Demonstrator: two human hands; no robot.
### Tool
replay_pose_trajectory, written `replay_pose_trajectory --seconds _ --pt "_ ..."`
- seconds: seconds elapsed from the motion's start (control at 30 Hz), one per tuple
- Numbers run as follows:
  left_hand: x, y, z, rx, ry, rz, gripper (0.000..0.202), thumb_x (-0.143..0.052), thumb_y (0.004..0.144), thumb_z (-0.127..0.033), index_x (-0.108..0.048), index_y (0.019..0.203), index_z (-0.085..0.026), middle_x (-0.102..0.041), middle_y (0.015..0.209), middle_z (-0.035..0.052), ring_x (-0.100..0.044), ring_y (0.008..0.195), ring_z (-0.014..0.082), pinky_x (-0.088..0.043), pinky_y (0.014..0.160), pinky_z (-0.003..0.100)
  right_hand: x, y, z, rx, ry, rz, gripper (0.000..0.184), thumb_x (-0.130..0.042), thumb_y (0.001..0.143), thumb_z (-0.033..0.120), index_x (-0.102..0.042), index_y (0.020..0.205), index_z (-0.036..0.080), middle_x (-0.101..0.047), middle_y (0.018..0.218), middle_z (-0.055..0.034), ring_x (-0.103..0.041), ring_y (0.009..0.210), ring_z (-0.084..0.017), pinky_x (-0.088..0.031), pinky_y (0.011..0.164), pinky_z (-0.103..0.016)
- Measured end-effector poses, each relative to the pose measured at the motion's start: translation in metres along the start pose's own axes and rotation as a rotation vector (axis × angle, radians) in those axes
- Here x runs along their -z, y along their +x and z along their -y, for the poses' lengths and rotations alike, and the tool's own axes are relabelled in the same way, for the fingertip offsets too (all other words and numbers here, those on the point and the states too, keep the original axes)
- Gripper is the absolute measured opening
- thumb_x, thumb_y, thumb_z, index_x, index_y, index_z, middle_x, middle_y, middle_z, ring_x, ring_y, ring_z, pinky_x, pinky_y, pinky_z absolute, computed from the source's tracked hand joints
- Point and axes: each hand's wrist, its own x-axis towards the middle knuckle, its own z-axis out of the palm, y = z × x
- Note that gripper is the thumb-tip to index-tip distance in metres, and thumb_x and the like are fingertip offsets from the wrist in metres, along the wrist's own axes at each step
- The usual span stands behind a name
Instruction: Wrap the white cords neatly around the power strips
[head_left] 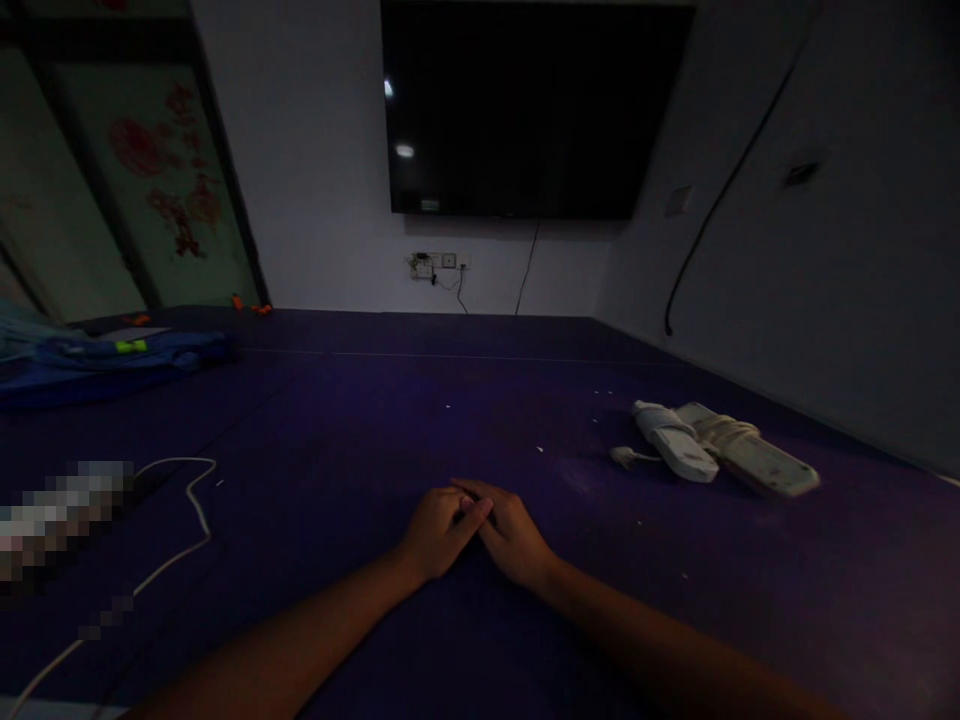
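My left hand and my right hand meet low in the middle of the view. Their fingers are folded together, with the left thumb lying across the right hand. No object shows in either hand, and the inner fingers are partly hidden. Both forearms reach in from the bottom corners over a dark purple surface. To the right, apart from my hands, lie two white power strips, a shorter one and a longer one, each with its cord wound round it. A plug lies beside the shorter strip.
A thin white cable curves across the left side near a pixelated object. Blue cloth is heaped farther back. A black television hangs above wall sockets. Small white bits are scattered on the purple surface.
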Motion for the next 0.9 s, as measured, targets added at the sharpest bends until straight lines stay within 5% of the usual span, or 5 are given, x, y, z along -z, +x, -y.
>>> replay_pose_trajectory --seconds 0.9 --pt "-0.0019 0.0002 0.0047 0.013 0.014 0.003 0.051 -0.035 0.085 -0.053 -0.043 0.049 -0.018 -0.048 0.050 -0.0009 -0.044 0.051 0.0108 -0.031 0.051 0.024 0.0007 -0.0002 0.0015 -0.012 0.005 0.009 0.034 -0.041 0.090 0.031 -0.061 0.113 0.018 -0.068 0.106 -0.0086 -0.063 0.097 -0.020 -0.049 0.088 -0.037"
